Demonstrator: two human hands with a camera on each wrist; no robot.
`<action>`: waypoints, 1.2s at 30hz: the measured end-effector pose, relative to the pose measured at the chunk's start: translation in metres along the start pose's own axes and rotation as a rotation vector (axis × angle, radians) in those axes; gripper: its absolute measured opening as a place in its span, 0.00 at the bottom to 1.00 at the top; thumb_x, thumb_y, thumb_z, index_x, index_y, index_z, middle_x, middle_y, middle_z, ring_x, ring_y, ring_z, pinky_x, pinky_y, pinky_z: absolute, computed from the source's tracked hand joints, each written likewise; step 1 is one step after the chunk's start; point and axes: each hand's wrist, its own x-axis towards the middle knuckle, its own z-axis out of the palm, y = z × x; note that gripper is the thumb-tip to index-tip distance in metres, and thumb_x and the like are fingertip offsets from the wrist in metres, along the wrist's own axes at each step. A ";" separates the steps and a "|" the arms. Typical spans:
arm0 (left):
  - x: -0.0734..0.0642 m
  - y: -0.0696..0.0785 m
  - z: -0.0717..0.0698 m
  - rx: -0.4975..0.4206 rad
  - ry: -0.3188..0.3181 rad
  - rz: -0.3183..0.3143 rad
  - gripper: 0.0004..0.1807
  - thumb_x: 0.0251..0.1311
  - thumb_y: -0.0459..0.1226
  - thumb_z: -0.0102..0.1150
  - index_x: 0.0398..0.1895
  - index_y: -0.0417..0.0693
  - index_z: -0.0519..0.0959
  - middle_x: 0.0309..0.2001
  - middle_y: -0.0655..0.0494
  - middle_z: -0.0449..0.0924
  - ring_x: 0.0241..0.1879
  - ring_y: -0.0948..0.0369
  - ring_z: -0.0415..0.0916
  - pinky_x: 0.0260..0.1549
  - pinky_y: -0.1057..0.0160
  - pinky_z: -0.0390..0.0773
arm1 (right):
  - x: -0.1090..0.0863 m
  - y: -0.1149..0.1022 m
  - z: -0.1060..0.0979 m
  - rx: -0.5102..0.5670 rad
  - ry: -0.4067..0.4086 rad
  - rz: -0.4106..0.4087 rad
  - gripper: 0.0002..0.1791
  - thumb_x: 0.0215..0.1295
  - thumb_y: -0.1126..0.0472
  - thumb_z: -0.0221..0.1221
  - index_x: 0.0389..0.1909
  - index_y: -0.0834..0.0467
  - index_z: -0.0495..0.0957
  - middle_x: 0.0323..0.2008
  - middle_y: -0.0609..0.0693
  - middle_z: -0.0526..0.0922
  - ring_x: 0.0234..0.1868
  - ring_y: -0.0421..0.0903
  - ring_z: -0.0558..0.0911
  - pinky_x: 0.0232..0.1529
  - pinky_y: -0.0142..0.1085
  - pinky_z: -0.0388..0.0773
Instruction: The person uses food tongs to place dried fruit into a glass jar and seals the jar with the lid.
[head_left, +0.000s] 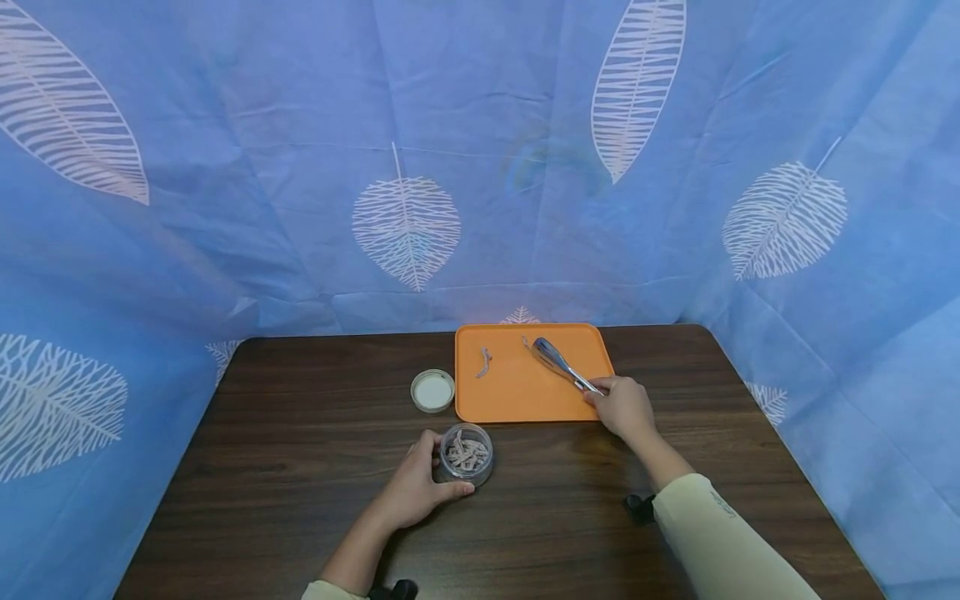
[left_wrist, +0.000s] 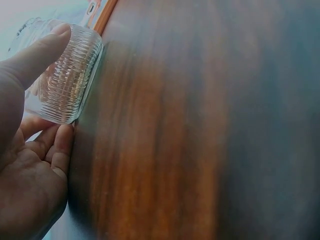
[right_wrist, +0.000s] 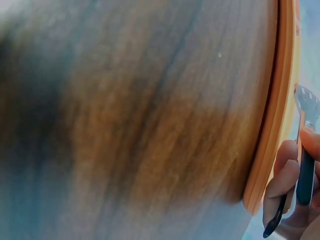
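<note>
My left hand [head_left: 415, 487] grips a clear glass jar [head_left: 487, 467] on the table, its thumb along the near side. Inside the jar lie greyish-beige strips [head_left: 467, 454]. Ribbed glass walls show under the thumb in the left wrist view. With my right hand [head_left: 628, 407] I hold metal tongs [head_left: 558, 360] over an orange tray [head_left: 517, 408]. The tongs' head points to the far left, close to a small grey strip [head_left: 526, 341]. A second, curved strip [head_left: 484, 363] lies on the tray's left part. In the right wrist view, fingers wrap the dark tongs handle [right_wrist: 306, 175].
A round lid [head_left: 432, 391] with a pale inside lies left of the tray, behind the jar. The dark wooden table [head_left: 300, 433] ends at a blue leaf-patterned cloth [head_left: 300, 167] at the back and sides.
</note>
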 end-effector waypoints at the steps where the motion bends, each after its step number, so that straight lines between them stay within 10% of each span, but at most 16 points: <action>1: 0.000 0.000 0.000 0.000 0.000 0.001 0.41 0.57 0.54 0.83 0.64 0.46 0.69 0.62 0.43 0.76 0.61 0.48 0.76 0.60 0.43 0.79 | -0.001 0.000 -0.001 0.005 0.000 0.005 0.19 0.79 0.54 0.64 0.62 0.59 0.87 0.64 0.63 0.86 0.62 0.66 0.85 0.58 0.58 0.82; 9: 0.000 0.000 0.000 -0.016 -0.003 0.000 0.41 0.57 0.53 0.83 0.64 0.46 0.69 0.63 0.41 0.75 0.63 0.46 0.77 0.61 0.41 0.80 | -0.004 0.000 -0.006 0.170 -0.044 0.067 0.22 0.80 0.54 0.63 0.66 0.63 0.84 0.32 0.57 0.92 0.26 0.45 0.84 0.28 0.35 0.74; 36: -0.001 0.001 0.002 -0.017 0.006 0.003 0.40 0.57 0.53 0.83 0.63 0.47 0.69 0.62 0.42 0.75 0.63 0.45 0.76 0.61 0.40 0.80 | -0.055 -0.019 -0.021 0.318 -0.131 -0.007 0.21 0.80 0.57 0.63 0.68 0.62 0.83 0.37 0.61 0.89 0.27 0.46 0.83 0.20 0.33 0.67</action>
